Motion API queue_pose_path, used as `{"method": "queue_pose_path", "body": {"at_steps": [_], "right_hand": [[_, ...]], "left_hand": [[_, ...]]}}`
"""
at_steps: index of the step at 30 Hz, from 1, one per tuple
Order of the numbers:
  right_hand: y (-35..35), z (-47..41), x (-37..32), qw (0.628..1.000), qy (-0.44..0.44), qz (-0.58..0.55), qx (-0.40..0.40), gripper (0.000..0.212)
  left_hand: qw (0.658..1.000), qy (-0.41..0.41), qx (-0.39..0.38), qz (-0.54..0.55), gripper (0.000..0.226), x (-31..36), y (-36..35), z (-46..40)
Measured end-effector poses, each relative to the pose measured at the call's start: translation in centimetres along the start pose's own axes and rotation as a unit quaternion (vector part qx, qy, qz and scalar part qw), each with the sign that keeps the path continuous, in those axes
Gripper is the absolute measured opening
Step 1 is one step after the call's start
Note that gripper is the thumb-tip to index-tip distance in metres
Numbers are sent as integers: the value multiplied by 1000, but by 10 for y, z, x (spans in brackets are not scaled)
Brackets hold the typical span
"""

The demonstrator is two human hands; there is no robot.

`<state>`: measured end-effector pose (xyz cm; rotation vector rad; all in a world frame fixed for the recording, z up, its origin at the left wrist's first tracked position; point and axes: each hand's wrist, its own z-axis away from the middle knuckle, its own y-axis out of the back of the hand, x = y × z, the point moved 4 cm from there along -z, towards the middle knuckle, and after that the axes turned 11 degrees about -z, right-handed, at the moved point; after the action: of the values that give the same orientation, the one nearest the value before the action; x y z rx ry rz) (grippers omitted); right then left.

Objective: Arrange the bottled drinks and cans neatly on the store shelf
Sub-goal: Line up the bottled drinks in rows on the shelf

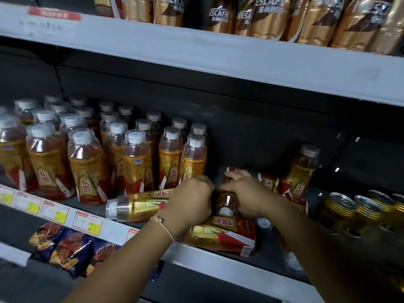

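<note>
Below the middle shelf, at the near left, snack bags in dark blue wrappers are seen on a lower level. Along the front edge of the shelf, price tags are fixed in a row. Just behind this edge, one fallen bottle lies on its side, its gold and red label turned up. A second lying bottle is placed to the left, with its white cap pointing left. The left hand is laid over the right end of this bottle, with a thin cord around the wrist; its fingers are curled downward, but whether they grip the bottle cannot be told. The right hand is closed around a third bottle, which is tilted with its cap toward the viewer; the fingers are wrapped over its body. To the right, gold cans are lined up. Behind the hands, one bottle stands alone. Farther left, many upright bottles with white caps are set in rows. On the top shelf, gold coffee bottles are kept.
</note>
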<state>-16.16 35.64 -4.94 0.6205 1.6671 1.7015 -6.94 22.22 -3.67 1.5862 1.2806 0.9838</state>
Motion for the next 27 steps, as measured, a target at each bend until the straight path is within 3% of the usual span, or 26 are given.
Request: {"method": "queue_pose_path", "body": {"at_steps": [3, 8, 11, 17, 20, 23, 27], "right_hand": [[-11, -1, 3, 999, -13, -18, -45, 80], [-12, -7, 5, 999, 1, 21, -33, 90], [-12, -6, 10, 1000, 12, 12, -18, 85], [3, -5, 32, 988, 9, -142, 62, 84], [11, -3, 40, 956, 13, -269, 114, 83], [15, -5, 48, 887, 0, -435, 155, 69], [13, -10, 62, 823, -52, -531, 195, 52]], "left_hand": [[1000, -9, 5, 12, 25, -1, -5, 5], [999, -11, 40, 6, 25, 2, -13, 11], [998, -17, 55, -3, 26, 3, -19, 14], [995, 7, 76, 66, 27, -5, -15, 11], [992, 27, 80, 93, 26, 0, -13, 5], [993, 50, 51, 99, 20, 10, -18, -5], [995, 72, 31, 69, 19, 19, -28, -9]]}}
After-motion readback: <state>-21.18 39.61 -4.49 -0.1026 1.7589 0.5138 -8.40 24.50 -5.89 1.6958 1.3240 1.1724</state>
